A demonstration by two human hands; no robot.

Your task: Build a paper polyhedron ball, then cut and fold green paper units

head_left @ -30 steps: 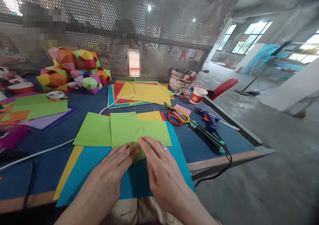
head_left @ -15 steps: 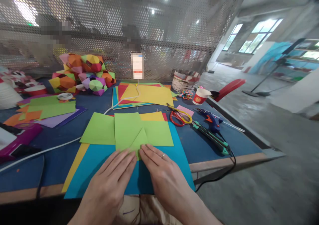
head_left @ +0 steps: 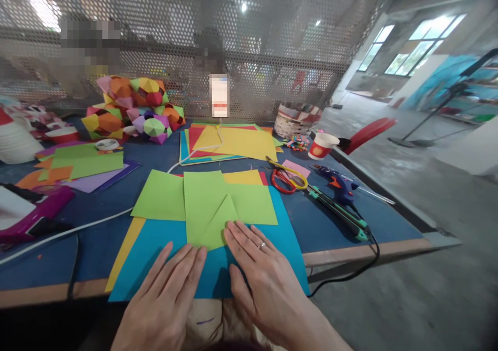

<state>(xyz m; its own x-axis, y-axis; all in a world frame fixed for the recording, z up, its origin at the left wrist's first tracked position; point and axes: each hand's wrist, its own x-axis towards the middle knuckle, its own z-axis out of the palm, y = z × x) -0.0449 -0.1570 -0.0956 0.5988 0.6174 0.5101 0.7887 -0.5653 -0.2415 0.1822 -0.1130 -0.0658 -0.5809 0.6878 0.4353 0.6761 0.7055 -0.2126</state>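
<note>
A light green paper (head_left: 202,195) with a folded triangular flap (head_left: 223,216) at its lower right lies over other green sheets (head_left: 161,198), on a large blue sheet (head_left: 155,242). My left hand (head_left: 167,283) lies palm down on the blue sheet, its fingertips just at the paper's lower left edge, holding nothing. My right hand (head_left: 260,273) rests with its fingertips at the flap's right edge, fingers extended and thumb apart, also gripping nothing. A ring shows on one right finger.
Scissors (head_left: 286,179), a green-black tool (head_left: 338,213) and a blue glue gun (head_left: 340,185) lie right, near a paper cup (head_left: 322,146). Coloured paper balls (head_left: 150,125) stand back left; a phone (head_left: 220,97) stands behind stacked sheets (head_left: 245,142). A white cable (head_left: 93,219) crosses left.
My left hand has drawn back toward the lower left, off the green paper's lower part. My right hand's thumb has spread away from its fingers. The whole view has shifted slightly.
</note>
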